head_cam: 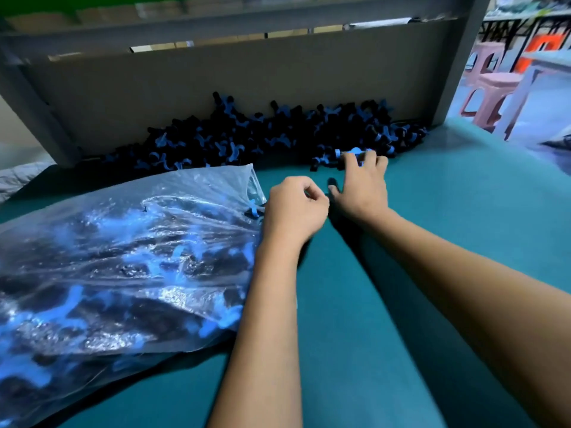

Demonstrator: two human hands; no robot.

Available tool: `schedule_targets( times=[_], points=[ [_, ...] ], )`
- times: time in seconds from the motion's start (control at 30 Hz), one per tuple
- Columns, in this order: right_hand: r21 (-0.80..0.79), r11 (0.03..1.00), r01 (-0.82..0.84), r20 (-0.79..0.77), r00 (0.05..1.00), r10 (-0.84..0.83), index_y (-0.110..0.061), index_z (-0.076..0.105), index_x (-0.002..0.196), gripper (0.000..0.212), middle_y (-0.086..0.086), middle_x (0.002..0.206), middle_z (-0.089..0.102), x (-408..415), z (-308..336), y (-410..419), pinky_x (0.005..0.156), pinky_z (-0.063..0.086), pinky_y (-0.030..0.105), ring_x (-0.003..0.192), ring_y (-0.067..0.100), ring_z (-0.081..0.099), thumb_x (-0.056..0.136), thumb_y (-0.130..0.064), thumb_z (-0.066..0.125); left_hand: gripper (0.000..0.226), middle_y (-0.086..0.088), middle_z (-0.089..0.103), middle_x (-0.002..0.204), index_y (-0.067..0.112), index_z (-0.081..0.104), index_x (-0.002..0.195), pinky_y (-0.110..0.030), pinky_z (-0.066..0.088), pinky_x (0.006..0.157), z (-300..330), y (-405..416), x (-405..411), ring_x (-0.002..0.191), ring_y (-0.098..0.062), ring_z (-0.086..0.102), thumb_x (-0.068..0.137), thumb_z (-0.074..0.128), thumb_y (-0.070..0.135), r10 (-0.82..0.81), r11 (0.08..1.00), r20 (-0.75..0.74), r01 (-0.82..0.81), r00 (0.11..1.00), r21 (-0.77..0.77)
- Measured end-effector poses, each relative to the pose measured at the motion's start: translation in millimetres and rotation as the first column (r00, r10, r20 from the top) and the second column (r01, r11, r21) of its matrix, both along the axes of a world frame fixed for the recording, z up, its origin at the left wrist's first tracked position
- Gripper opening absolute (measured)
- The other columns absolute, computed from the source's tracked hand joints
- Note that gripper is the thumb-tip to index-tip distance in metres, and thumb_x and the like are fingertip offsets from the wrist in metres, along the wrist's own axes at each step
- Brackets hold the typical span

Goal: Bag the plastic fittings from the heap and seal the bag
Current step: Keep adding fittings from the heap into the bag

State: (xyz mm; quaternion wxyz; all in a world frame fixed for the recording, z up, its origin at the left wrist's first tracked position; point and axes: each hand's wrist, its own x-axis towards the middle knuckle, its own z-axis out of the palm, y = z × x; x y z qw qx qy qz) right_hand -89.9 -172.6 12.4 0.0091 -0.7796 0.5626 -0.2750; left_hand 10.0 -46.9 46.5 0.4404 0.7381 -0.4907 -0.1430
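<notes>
A heap of blue and black plastic fittings (262,134) lies along the back of the teal table (432,227), against a cardboard wall. A clear plastic bag (123,257) partly filled with fittings lies at the left, its mouth toward the middle. My left hand (293,211) sits at the bag's mouth with fingers curled; a blue fitting (253,208) pokes out beside it, and whether the hand grips the bag's edge is hidden. My right hand (361,183) reaches into the heap's front edge, fingertips on a blue fitting (352,154).
A grey metal frame and cardboard panel (216,81) close off the back of the table. Pink plastic stools (488,88) stand beyond the table's right edge. A grey cloth (15,177) lies at the far left.
</notes>
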Motion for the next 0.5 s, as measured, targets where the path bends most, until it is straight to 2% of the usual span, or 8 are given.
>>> schedule_targets(
  times=[0.1, 0.17, 0.2, 0.27, 0.37, 0.5],
  points=[
    [0.103, 0.995, -0.015, -0.080, 0.997, 0.023, -0.035, 0.024, 0.153, 0.091, 0.015, 0.162, 0.008, -13.8, 2.8, -28.5, 0.105, 0.041, 0.053, 0.145, 0.041, 0.012, 0.080, -0.055, 0.075, 0.014, 0.009, 0.064, 0.063, 0.025, 0.070, 0.069, -0.029, 0.054, 0.065, -4.3, 0.9, 3.3, 0.069, -0.021, 0.065, 0.081, 0.065, 0.020, 0.022, 0.999, -0.010, -0.021, 1.000, 0.050],
    [0.214, 0.974, -0.074, -0.076, 0.993, 0.093, -0.041, 0.014, 0.157, 0.098, 0.010, 0.166, -0.004, -19.0, 3.0, -43.8, 0.113, 0.032, 0.053, 0.150, 0.040, 0.005, 0.081, -0.061, 0.072, 0.014, 0.008, 0.067, 0.066, 0.025, 0.071, 0.071, -0.032, 0.057, 0.068, -5.1, 0.4, 4.7, 0.072, -0.022, 0.067, 0.082, 0.064, 0.019, 0.031, 0.998, -0.024, -0.030, 0.999, 0.063],
    [0.253, 0.962, -0.106, -0.075, 0.989, 0.129, -0.042, 0.014, 0.157, 0.096, 0.008, 0.167, -0.005, -20.1, 3.5, -47.4, 0.116, 0.030, 0.052, 0.150, 0.040, 0.007, 0.082, -0.062, 0.071, 0.014, 0.007, 0.068, 0.067, 0.024, 0.071, 0.072, -0.034, 0.059, 0.069, -5.3, 0.6, 5.0, 0.074, -0.023, 0.068, 0.082, 0.064, 0.019, 0.038, 0.997, -0.028, -0.036, 0.999, 0.067],
    [0.286, 0.949, -0.131, -0.069, 0.985, 0.157, -0.039, 0.026, 0.154, 0.085, 0.009, 0.165, 0.006, -20.8, 3.8, -50.3, 0.115, 0.033, 0.049, 0.144, 0.041, 0.023, 0.084, -0.060, 0.069, 0.015, 0.005, 0.070, 0.069, 0.023, 0.072, 0.073, -0.037, 0.061, 0.072, -5.6, 0.1, 5.5, 0.075, -0.024, 0.068, 0.084, 0.063, 0.019, 0.048, 0.996, -0.023, -0.047, 0.999, 0.073],
    [0.175, 0.972, -0.158, -0.073, 0.982, 0.173, -0.027, 0.047, 0.135, 0.057, 0.011, 0.148, 0.030, -20.0, 1.0, -37.9, 0.107, 0.039, 0.046, 0.122, 0.043, 0.041, 0.088, -0.048, 0.070, 0.016, 0.004, 0.070, 0.069, 0.023, 0.072, 0.073, -0.038, 0.061, 0.071, -6.3, 0.7, 6.6, 0.074, -0.024, 0.068, 0.085, 0.062, 0.017, 0.052, 0.995, -0.026, -0.050, 0.998, 0.086],
    [-0.030, 0.980, -0.198, -0.003, 0.980, 0.198, -0.018, 0.051, 0.114, 0.026, 0.008, 0.118, 0.051, -26.9, 1.2, -4.7, 0.081, 0.048, 0.046, 0.103, 0.037, 0.050, 0.091, -0.017, 0.062, 0.017, 0.004, 0.071, 0.070, 0.020, 0.073, 0.075, -0.033, 0.056, 0.065, -6.8, 2.2, 8.8, 0.069, -0.023, 0.066, 0.086, 0.061, 0.014, 0.054, 0.995, -0.038, -0.051, 0.998, 0.080]
  ],
)
